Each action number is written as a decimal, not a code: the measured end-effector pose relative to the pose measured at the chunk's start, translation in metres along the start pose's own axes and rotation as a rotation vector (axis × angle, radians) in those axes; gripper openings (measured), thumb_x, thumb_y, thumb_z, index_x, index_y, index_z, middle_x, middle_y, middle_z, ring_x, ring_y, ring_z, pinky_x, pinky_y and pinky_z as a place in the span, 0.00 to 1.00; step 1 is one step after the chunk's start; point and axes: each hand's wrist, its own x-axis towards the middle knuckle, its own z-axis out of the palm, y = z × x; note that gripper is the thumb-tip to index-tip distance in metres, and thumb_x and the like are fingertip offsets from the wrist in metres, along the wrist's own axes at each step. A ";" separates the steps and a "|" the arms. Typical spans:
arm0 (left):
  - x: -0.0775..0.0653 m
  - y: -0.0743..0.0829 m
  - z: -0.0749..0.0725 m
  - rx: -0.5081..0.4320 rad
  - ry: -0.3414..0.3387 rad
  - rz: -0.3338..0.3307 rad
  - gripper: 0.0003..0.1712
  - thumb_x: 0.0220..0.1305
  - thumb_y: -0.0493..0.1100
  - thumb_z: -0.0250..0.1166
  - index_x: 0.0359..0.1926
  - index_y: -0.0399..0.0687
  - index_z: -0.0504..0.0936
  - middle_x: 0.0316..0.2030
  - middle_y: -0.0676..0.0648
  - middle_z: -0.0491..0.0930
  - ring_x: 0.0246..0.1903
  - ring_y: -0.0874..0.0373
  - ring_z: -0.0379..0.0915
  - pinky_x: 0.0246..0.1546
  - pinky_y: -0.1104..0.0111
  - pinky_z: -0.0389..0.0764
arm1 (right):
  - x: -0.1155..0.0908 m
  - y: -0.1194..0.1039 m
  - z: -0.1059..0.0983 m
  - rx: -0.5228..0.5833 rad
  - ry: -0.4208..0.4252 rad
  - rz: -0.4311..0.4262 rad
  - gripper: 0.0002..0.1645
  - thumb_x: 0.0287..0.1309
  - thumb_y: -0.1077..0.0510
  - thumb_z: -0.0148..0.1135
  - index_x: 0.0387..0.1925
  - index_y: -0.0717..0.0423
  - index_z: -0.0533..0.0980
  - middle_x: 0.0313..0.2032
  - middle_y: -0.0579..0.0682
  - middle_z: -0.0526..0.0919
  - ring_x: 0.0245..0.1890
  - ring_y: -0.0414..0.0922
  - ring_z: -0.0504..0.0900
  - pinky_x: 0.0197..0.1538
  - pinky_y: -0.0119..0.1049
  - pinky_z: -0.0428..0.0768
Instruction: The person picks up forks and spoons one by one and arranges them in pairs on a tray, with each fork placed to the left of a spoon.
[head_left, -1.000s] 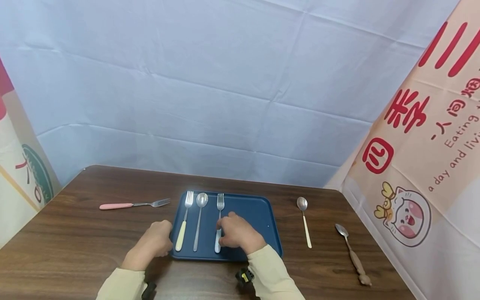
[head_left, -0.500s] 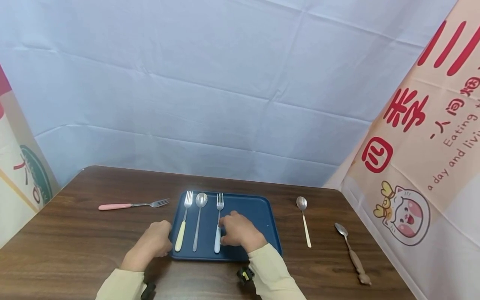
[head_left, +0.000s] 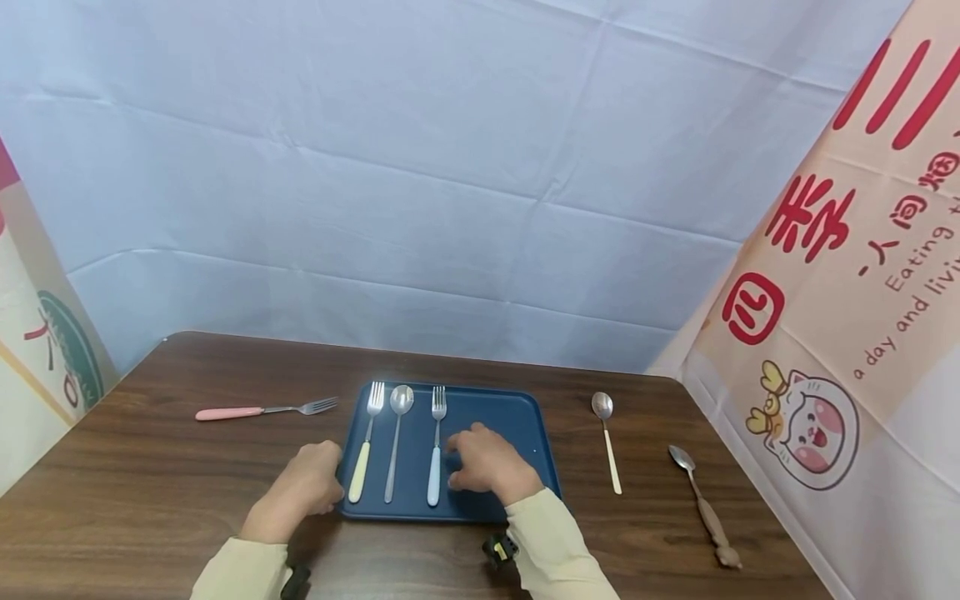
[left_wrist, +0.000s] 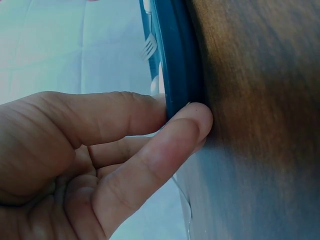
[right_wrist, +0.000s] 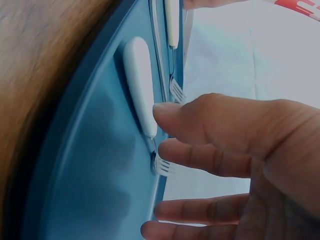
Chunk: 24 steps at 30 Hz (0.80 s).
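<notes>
A blue tray (head_left: 510, 410) lies on the table, holding a fork with a pale yellow handle (head_left: 361, 473), a metal spoon (head_left: 393, 454) and a fork with a light blue handle (head_left: 434, 477), side by side. My left hand (head_left: 306, 478) pinches the tray's left rim; the left wrist view has thumb and fingers on either side of the tray edge (left_wrist: 181, 55). Over the tray, just right of the blue-handled fork, is my right hand (head_left: 489, 462). Its fingers are spread and relaxed, with nothing between them. In the right wrist view the thumb overlaps the blue handle's end (right_wrist: 141, 85).
On the brown wooden table (head_left: 150, 492), a pink-handled fork (head_left: 262, 411) lies left of the tray. To the right are a spoon with a cream handle (head_left: 609, 450) and a spoon with a brown carved handle (head_left: 707, 512). White cloth (head_left: 420, 208) hangs behind.
My right hand has drawn back slightly to the right, away from the blue-handled fork, which now shows in full on the tray. My left hand stays at the tray's rim.
</notes>
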 end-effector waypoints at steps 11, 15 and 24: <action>0.000 0.001 0.000 0.006 -0.005 -0.014 0.07 0.46 0.24 0.61 0.30 0.28 0.74 0.17 0.44 0.70 0.13 0.58 0.70 0.15 0.69 0.71 | -0.010 0.020 0.002 0.011 0.019 0.024 0.22 0.45 0.57 0.72 0.46 0.55 0.80 0.43 0.54 0.76 0.43 0.49 0.75 0.44 0.44 0.75; 0.000 0.000 0.000 0.010 0.003 -0.001 0.07 0.45 0.24 0.61 0.29 0.29 0.73 0.17 0.44 0.69 0.13 0.58 0.69 0.15 0.69 0.71 | -0.013 0.028 0.002 0.014 0.025 0.017 0.22 0.46 0.57 0.71 0.46 0.56 0.79 0.43 0.55 0.75 0.44 0.50 0.75 0.43 0.45 0.75; 0.000 -0.001 0.000 0.002 0.007 0.008 0.08 0.45 0.24 0.61 0.31 0.28 0.74 0.18 0.44 0.70 0.13 0.58 0.70 0.15 0.69 0.72 | -0.017 0.042 -0.003 0.032 0.039 0.023 0.22 0.45 0.59 0.72 0.45 0.59 0.79 0.42 0.56 0.75 0.43 0.51 0.74 0.42 0.46 0.75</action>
